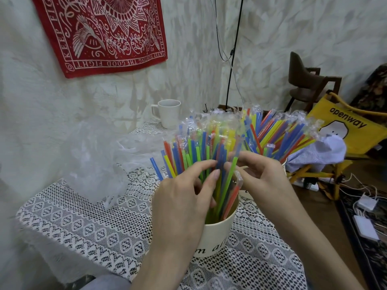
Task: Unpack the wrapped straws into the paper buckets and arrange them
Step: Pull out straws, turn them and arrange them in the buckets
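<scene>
Straws (pixel 211 155): wrapped, in blue, green, yellow, orange and red; a dense upright bunch stands in the near paper bucket (pixel 217 233), a second bunch fans out of the far paper bucket (pixel 283 162) just behind the right hand, wrapper tips pointing up and outward

Near paper bucket: cream, printed script on its wall, standing at the near middle of the surface; its rim shows at right, its left side hidden by the left hand

Left hand (pixel 180 204): reaching over the bucket rim, fingers (pixel 206 166) loosely bent among the straws; cannot tell whether any straw is pinched

Right hand (pixel 259 174): fingers curled round a green straw (pixel 228 185) at its upper part, a clear-wrapped orange straw (pixel 232 197) just beside it

Edges and open room: lace cloth (pixel 88 222) bare at near left of the bucket; right edge of the surface falls close beside the two buckets; crumpled clear plastic bag (pixel 100 160) fills the left middle; white mug (pixel 168 113) stands at the far side near the wall

Surface: covered in white lace over a dark top

Room: pale textured wall; red printed bandana (pixel 100 32) hung at far left; black cables (pixel 232 59) hanging at centre; dark wooden chair (pixel 307 82) at far right; yellow folding chair (pixel 347 130) with cloth on its seat; white chargers (pixel 366 214) and cords on the floor at right
</scene>
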